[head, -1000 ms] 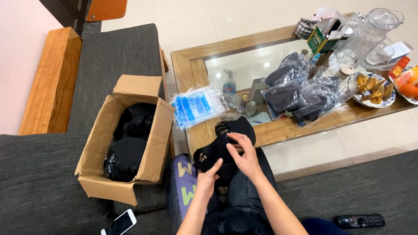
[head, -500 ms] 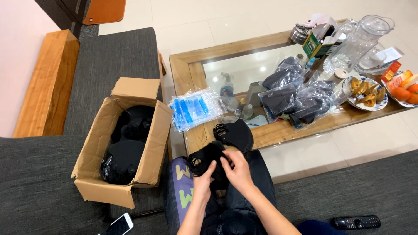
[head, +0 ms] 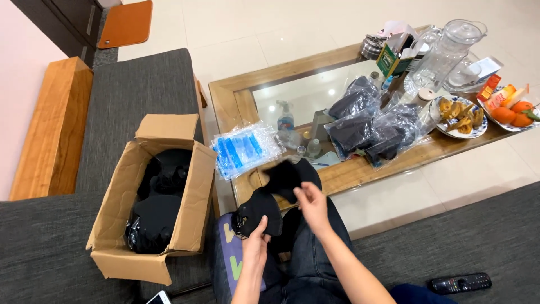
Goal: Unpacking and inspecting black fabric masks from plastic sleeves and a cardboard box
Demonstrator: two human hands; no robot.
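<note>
My left hand grips a black fabric mask over my lap. Just to its right, my right hand pinches a second piece of black fabric, lifting it near the front edge of the table. Both hands are close together above my dark jeans. A bundle of clear bags with blue print lies on the table's left corner, just above my hands.
An open cardboard box with black items stands on the grey sofa to my left. The wooden glass-topped table carries bagged black masks, a glass jug, a snack plate and oranges. A remote lies at right.
My hands have drawn apart, the right lifting one black piece up off the other, which stays in the left. The view has shifted slightly.
</note>
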